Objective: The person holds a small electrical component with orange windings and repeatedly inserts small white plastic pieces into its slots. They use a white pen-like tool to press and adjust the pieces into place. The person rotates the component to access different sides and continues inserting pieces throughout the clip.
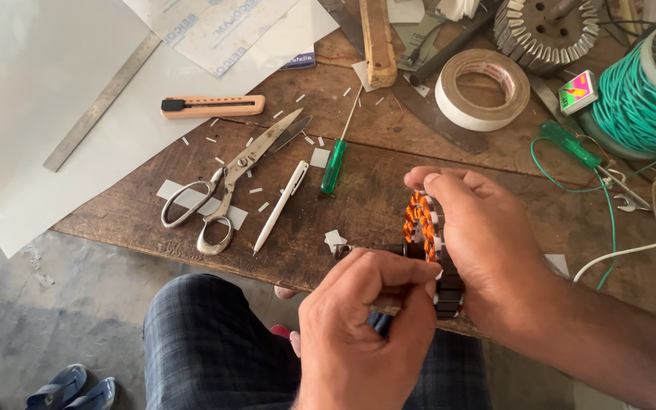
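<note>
The right hand [487, 250] clamps a round motor stator [428, 250] with orange copper windings; the left hand [366, 319] pinches its near edge, fingers together. Beyond the right hand lie a tape roll [483, 89] and a small bright multicoloured packet [578, 91]. Left of both hands, scissors [225, 182] rest on the worn wooden tabletop [373, 190].

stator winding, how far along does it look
Done: copper coils fill several slots of the stator. In hand: the right hand grips the stator while the left hand pinches at its edge. Left: the lower slots look dark and bare, apparently not yet wound.
</note>
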A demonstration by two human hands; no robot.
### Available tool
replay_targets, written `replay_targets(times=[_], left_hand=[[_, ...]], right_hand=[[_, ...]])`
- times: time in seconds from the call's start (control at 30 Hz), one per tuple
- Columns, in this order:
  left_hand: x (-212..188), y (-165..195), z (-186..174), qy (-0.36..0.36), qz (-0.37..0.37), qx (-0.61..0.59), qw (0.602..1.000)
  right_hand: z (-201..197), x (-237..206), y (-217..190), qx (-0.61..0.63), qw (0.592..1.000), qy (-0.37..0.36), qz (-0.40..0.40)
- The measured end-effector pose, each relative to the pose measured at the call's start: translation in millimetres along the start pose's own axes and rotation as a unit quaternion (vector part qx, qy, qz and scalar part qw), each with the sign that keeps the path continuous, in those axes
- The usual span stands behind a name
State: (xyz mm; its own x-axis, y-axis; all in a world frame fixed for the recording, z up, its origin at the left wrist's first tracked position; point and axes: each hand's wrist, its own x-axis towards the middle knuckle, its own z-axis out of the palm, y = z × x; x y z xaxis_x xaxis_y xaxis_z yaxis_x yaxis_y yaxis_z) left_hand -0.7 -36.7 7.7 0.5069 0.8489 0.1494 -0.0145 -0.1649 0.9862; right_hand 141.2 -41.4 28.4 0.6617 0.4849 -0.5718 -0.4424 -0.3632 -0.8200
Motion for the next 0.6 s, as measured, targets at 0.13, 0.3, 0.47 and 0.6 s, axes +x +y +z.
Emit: replay_targets(times=[0.13, 0.3, 0.47, 0.6], left_hand=[[-2.6, -2.0, 1.6, 0.003, 0.069, 0.012, 0.998], [-6.4, 2.3, 5.7, 0.017, 0.067, 0.05, 0.996], [-4.1, 6.3, 3.5, 0.013, 0.054, 0.032, 0.998], [-4.1, 3.2, -3.7, 0.002, 0.139, 0.085, 0.987]], right_hand=[[-1.0, 0.0, 1.7, 0.004, 1.0, -0.006, -0.008], [-0.2, 0.8, 2.8, 0.005, 1.0, -0.002, -0.01], [0.1, 0.7, 2.8, 0.001, 1.0, -0.007, -0.025], [-2.2, 0.9, 3.8, 0.01, 1.0, -0.007, -0.005]])
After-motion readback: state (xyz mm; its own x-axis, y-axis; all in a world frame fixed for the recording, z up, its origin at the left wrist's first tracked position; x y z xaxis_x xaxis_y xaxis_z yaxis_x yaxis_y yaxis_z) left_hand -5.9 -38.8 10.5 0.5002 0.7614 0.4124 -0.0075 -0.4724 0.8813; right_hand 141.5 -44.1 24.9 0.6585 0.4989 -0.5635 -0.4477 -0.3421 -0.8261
